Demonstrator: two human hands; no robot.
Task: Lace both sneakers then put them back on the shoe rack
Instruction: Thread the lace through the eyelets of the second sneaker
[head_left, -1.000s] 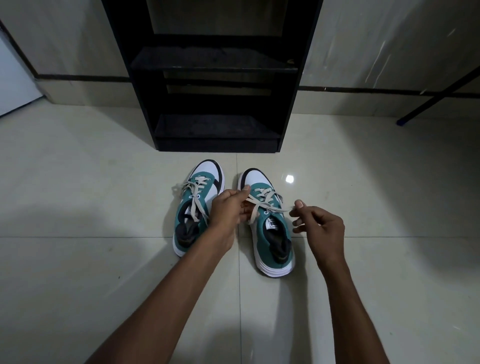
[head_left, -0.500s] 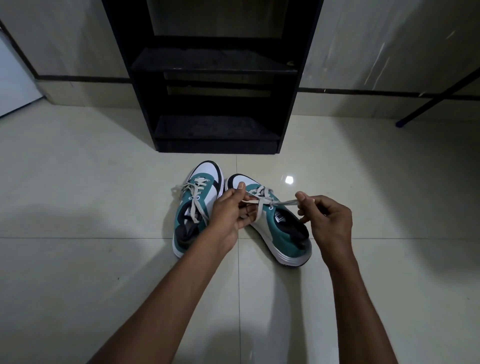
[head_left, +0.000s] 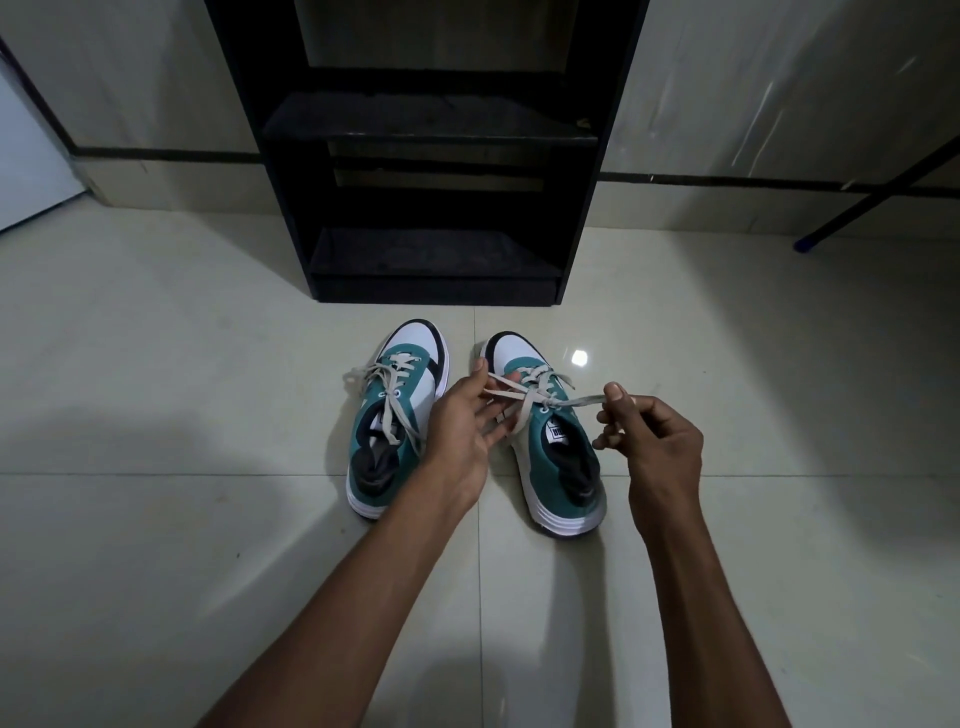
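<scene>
Meanwhile each hand, left hand (head_left: 464, 422) and right hand (head_left: 655, 435), pinches one lace (head_left: 582, 401) end of the right sneaker (head_left: 551, 457).

On the pale tiled floor (head_left: 156, 519) stand 2 sneakers (head_left: 395, 415) and a black shoe rack (head_left: 431, 156).

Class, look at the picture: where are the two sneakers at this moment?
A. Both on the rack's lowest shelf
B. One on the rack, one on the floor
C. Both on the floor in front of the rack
C: both sneakers stand on the tiled floor before the black shoe rack, whose visible shelves hold no shoes.
</scene>
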